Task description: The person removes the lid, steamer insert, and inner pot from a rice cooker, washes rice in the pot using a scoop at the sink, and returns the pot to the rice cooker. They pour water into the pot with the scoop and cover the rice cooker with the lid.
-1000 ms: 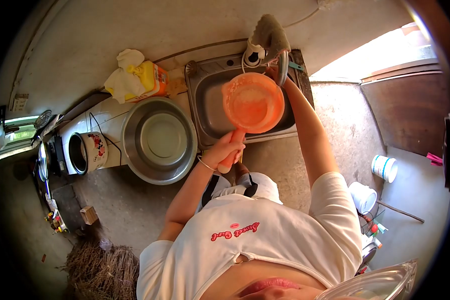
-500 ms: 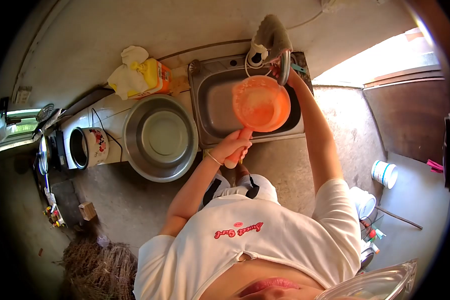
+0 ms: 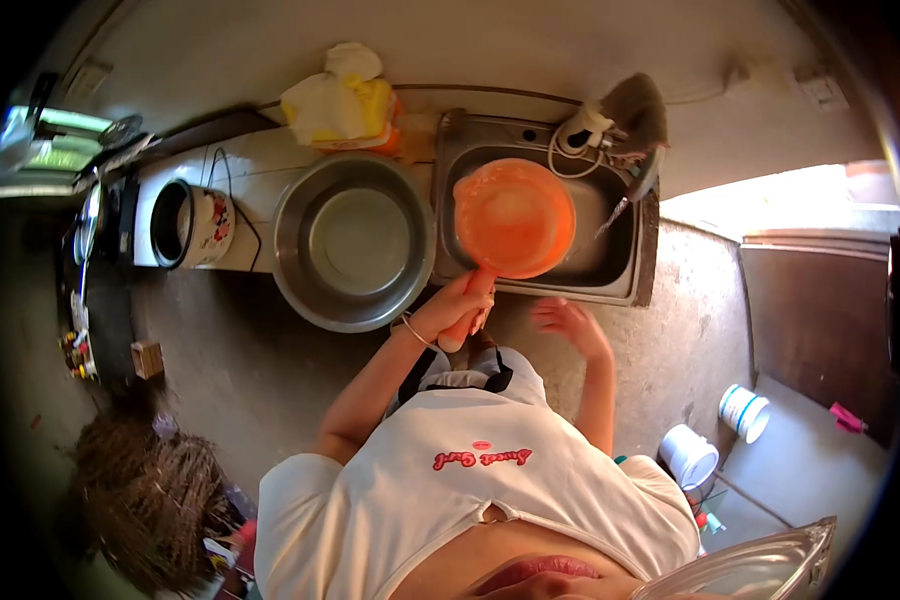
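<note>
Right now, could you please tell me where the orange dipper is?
In the head view, the orange dipper is over the sink, right of the metal basin, its handle held in the left hand.

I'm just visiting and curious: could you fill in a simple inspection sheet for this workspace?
Surface: tiled counter beside a metal sink.
Things in use: orange dipper, its bowl over the sink; a thin stream, apparently water, falls to its right.
Clutter: metal basin, flowered pot and yellow-and-orange package along the counter.
Left hand: closed around the dipper's handle.
Right hand: open and empty, in front of the sink.
Cables: dark cord near the pot; white cord looped at the sink's back.
Surroundings: white bucket and blue-striped bucket at right; dry brushwood at lower left.
</note>
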`<state>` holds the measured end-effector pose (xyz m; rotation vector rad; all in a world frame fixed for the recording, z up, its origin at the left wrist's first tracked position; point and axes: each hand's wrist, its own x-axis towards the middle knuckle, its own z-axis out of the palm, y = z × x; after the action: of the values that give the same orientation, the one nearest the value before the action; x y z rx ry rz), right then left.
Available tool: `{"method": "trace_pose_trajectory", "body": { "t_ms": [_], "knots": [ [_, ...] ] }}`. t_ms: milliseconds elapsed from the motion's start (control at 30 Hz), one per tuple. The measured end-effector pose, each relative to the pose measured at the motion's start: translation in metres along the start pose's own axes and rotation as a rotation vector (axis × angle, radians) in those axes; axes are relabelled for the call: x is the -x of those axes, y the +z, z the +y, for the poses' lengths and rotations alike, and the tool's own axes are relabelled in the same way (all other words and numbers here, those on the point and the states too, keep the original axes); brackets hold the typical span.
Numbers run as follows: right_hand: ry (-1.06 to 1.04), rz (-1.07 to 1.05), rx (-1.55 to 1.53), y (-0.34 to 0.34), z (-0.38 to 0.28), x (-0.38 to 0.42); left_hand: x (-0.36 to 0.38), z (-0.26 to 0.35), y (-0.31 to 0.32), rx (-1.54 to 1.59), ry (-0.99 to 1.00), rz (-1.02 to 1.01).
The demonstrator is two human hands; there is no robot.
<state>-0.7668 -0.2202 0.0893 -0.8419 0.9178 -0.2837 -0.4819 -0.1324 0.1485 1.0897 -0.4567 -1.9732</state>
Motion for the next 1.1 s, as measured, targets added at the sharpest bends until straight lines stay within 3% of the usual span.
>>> {"method": "trace_pose_trajectory", "body": {
  "t_ms": [33,200,267,433,533,600,633,733,833,1100],
  "knots": [
    [0.068,-0.083,-0.032,0.04,-0.008,0.004,0.011,0.002,-0.002,0.019,0.029,0.024],
    [-0.05,-0.345,-0.338,0.184,-0.025,-0.03,0.069,0.009,-0.016,0.044,0.157,0.101],
    [-0.051,-0.453,-0.3,0.226,-0.029,-0.054,0.096,0.01,-0.023,0.109,0.187,0.162],
    [-0.04,-0.458,-0.126,0.337,-0.021,-0.081,0.16,0.007,-0.085,0.038,0.391,0.31],
    [0.041,-0.451,-0.15,0.399,-0.014,-0.1,0.208,-0.003,-0.135,-0.283,0.483,0.448],
    [0.129,-0.382,-0.216,0.432,-0.004,-0.119,0.27,0.008,-0.153,-0.04,0.269,0.334],
    [0.085,-0.378,-0.184,0.454,-0.005,-0.121,0.294,0.003,-0.171,-0.033,0.266,0.323],
    [0.162,-0.504,-0.236,0.5,0.009,-0.143,0.362,-0.027,-0.234,-0.006,0.311,0.431],
    [0.118,-0.428,-0.172,0.56,0.017,-0.152,0.42,-0.051,-0.287,0.008,0.297,0.655],
    [-0.031,-0.329,0.041,0.64,-0.009,-0.202,0.472,-0.046,-0.404,0.05,0.463,0.848]
  ]
}}
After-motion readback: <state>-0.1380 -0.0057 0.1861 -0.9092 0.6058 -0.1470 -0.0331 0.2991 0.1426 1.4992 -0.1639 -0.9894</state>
